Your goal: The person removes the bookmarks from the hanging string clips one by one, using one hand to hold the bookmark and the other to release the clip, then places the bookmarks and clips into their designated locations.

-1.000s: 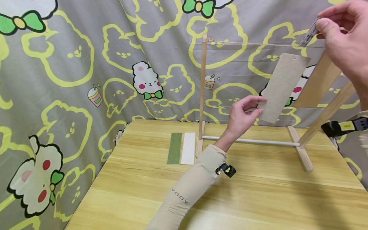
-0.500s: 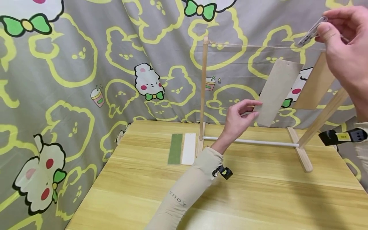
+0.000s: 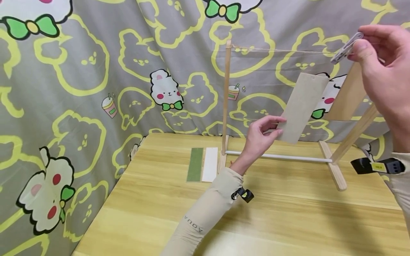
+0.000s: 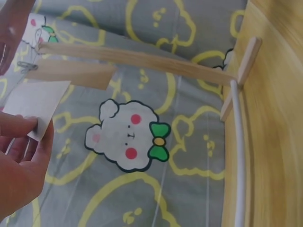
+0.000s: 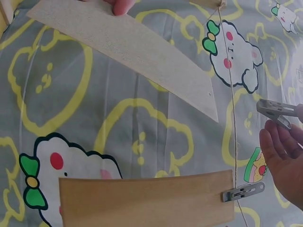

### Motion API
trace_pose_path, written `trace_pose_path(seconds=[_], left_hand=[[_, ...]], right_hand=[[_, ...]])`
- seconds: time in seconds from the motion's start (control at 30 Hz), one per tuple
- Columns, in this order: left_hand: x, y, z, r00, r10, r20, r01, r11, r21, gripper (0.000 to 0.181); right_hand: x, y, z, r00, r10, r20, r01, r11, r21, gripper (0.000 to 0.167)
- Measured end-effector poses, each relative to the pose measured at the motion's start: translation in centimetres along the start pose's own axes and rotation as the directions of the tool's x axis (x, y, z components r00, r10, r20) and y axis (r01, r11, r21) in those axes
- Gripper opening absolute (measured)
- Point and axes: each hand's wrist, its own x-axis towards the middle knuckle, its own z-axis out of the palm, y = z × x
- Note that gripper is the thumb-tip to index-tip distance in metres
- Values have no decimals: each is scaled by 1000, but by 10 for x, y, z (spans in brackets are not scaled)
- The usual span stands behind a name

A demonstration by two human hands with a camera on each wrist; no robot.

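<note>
My left hand [image 3: 260, 138] pinches a long pale beige card [image 3: 302, 108] near its lower end, between thumb and fingers. The card tilts and has a small hole at its top edge. Up at the right, my right hand [image 3: 385, 67] pinches a grey metal clothespin [image 3: 346, 48] beside the string [image 3: 282, 50]. In the right wrist view that clothespin's tips point toward the string, with a gap between them and the pale card. A brown card [image 5: 147, 201] hangs from the string by another metal clothespin [image 5: 244, 192]; my right hand partly hides it in the head view.
The string runs from the left wooden post [image 3: 226, 99] toward the right post [image 3: 352, 137]. A white rod [image 3: 288, 157] joins the posts low down. A green card [image 3: 194, 164] and a white card [image 3: 209, 165] lie on the wooden table [image 3: 144, 206]. A patterned curtain [image 3: 134, 117] stands behind.
My left hand has lowered the pale card and shifted it a little left. My right hand has come down with the clothespin, closer to the string's height.
</note>
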Motion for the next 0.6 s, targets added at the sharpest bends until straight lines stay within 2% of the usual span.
trace_pose_path(seconds=[0.23,0.43,0.6], left_hand=[[-6,-1,-4,999,-32,2,32,999,-4,27],[-15,-2,-8,999,-42,-28,42,999,18,28],[-22,-3,-12,999,-33,-31,34,999,27,27]], right_hand=[[-16,2,3,1000,22,-15,-22,1000,4,35],[-29,1,5,997,61,-46,-60,998,26,34],[-38,3,8,998,23,-57,-19,998,65,33]])
